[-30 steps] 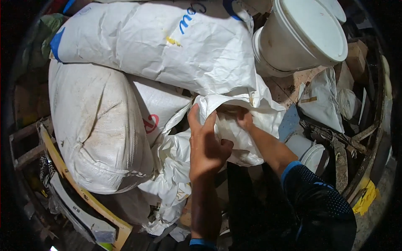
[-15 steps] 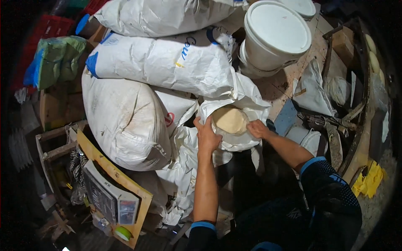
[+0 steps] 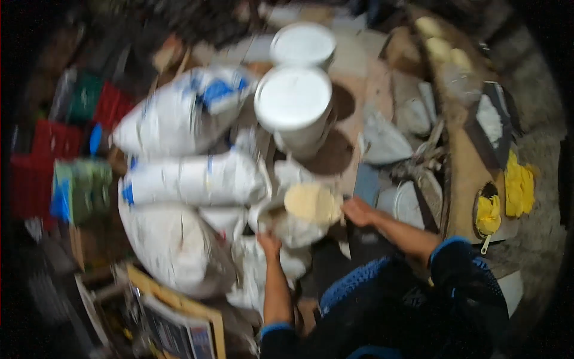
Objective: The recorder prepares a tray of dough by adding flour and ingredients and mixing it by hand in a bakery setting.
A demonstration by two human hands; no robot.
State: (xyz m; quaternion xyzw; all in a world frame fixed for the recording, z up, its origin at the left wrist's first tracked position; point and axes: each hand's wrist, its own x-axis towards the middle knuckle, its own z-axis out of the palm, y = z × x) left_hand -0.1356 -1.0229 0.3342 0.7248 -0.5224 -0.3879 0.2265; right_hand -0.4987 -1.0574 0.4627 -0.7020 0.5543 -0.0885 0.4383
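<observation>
An open white paper sack [image 3: 293, 233] lies crumpled in front of me. My left hand [image 3: 269, 240] grips its near left edge. Just above the sack's opening is a heap of pale cream powder [image 3: 306, 202], apparently in a scoop or small vessel, blurred. My right hand [image 3: 357, 210] is closed at the right side of this load, holding it. A long white sack [image 3: 191, 179] and a bulging white sack [image 3: 173, 245] lie to the left.
Lidded white buckets [image 3: 293, 96] stand beyond the sacks. Red crates [image 3: 30, 191] are at the left. A board [image 3: 457, 215] on the right carries a yellow-smeared tool [image 3: 488, 212] and pale elongated objects. A wooden-framed panel [image 3: 214, 326] sits at lower left.
The cream powder, first hidden, has come out above the sack's opening with my right hand, which moved from inside the sack. The view has swung wider and blurred.
</observation>
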